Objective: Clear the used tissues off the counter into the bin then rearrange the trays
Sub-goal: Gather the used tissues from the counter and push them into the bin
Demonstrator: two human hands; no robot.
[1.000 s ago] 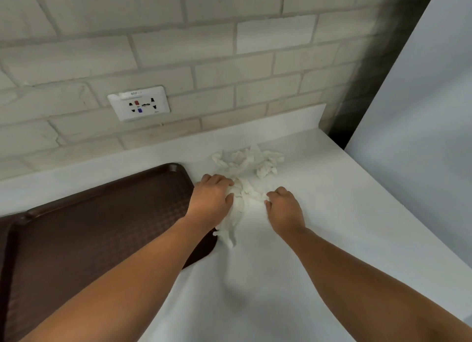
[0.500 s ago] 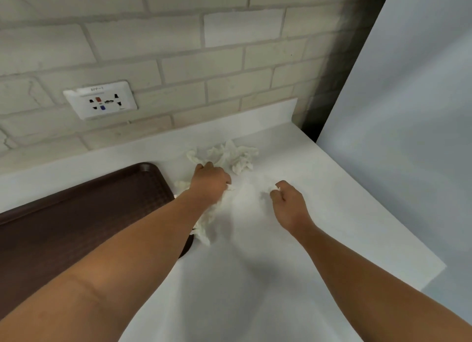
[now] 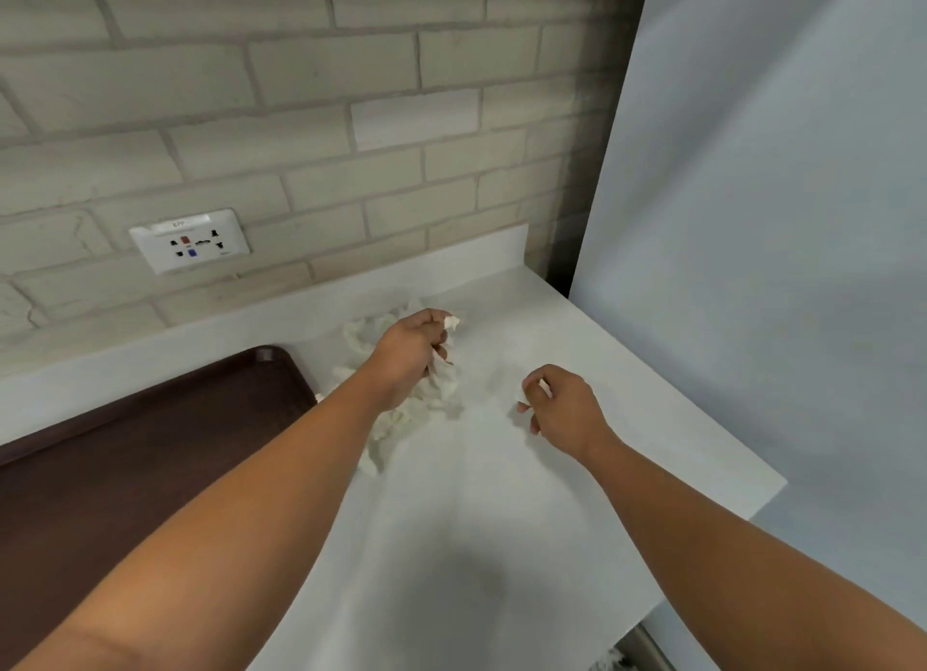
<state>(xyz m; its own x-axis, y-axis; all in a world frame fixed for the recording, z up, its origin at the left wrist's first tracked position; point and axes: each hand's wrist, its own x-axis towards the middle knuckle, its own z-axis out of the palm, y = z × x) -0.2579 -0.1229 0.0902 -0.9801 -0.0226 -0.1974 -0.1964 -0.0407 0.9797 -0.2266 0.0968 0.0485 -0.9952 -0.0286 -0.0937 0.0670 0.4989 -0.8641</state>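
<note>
Left hand (image 3: 411, 354) outstretched, fingers clenched on crumpled tissues (image 3: 431, 407), right hand (image 3: 567, 412) curled beside it, pinching a white scrap (image 3: 544, 387), brown tray (image 3: 150, 450) leftward.

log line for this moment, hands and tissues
left hand: grips crumpled white tissues | right hand: pinches small white tissue scrap | dark brown plastic tray: lies on white counter

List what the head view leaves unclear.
Tray: cut off by the left edge.
Tissues: part hidden under the left hand, which grips them.
Right hand: whether it pinches a scrap is too small to tell.
Bin: not in view.
Socket label: blurred.
</note>
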